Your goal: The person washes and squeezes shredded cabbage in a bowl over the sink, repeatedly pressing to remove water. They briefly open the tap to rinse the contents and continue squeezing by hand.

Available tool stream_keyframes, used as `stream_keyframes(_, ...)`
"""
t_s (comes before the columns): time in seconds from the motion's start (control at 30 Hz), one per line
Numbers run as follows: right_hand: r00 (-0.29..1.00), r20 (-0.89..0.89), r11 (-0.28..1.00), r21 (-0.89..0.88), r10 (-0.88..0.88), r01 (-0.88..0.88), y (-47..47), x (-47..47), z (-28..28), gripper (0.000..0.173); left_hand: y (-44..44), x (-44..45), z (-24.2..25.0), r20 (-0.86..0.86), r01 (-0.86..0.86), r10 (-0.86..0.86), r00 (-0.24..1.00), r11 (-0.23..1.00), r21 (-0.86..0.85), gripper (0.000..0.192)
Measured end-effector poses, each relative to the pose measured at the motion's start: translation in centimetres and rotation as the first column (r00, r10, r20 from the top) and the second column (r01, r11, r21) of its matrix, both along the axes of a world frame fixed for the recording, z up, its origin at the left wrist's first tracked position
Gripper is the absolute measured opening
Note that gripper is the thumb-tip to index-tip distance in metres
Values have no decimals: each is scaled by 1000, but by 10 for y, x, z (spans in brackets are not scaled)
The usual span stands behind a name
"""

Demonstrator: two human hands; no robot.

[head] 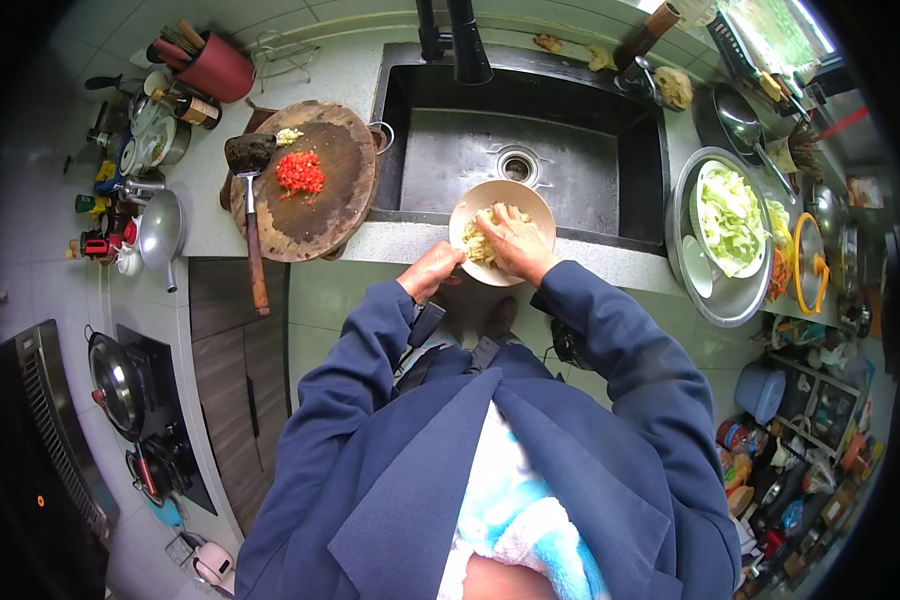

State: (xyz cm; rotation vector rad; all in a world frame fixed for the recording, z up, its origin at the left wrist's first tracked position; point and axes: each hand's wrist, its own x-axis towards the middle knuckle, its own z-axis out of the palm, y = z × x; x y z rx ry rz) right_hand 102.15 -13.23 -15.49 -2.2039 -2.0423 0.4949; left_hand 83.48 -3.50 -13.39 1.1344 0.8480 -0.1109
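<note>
A pale bowl [463, 204] stands at the front edge of the black sink [457, 157], holding pale yellowish shredded food [478, 247]. My left hand [431, 271] is at the bowl's left rim, its fingers bent against it. Inside the bowl, the fingers of my right hand [516, 241] are spread and pressed into the shreds. To the left lies a round wooden chopping board [337, 202] with chopped red pepper [300, 172] and a small heap of minced garlic [289, 136]. A spatula [252, 225] rests across the board's left side, its wooden handle reaching past the counter edge.
At the right, a large metal basin [727, 306] holds a white colander of cut cabbage [731, 217]. The black faucet [469, 52] hangs over the sink's back. A red knife holder [221, 69] stands back left. A lidded wok [116, 382] sits on the stove at far left.
</note>
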Motion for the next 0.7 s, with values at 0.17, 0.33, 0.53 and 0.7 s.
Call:
stream_keyframes(0.17, 922, -312, 972, -37, -231, 231, 15, 11, -2, 64, 2, 4, -4, -46, 41, -41, 998, 999, 7, 32)
stream_keyframes(0.33, 845, -444, 944, -3, -298, 331, 12, 23, 17, 63, 2, 0, -2, -21, 52, -52, 998, 998, -22, 41)
stream_keyframes(0.53, 741, -399, 840, -309, -540, 446, 3, 25, 37, 59, 4, -1, -8, 49, 70, -66, 997, 994, -79, 44)
stream_keyframes(0.7, -57, -773, 655, -573, -632, 493, -3, 0, 39, 53, 6, 1, -19, 1, 89, -90, 996, 991, -100, 43)
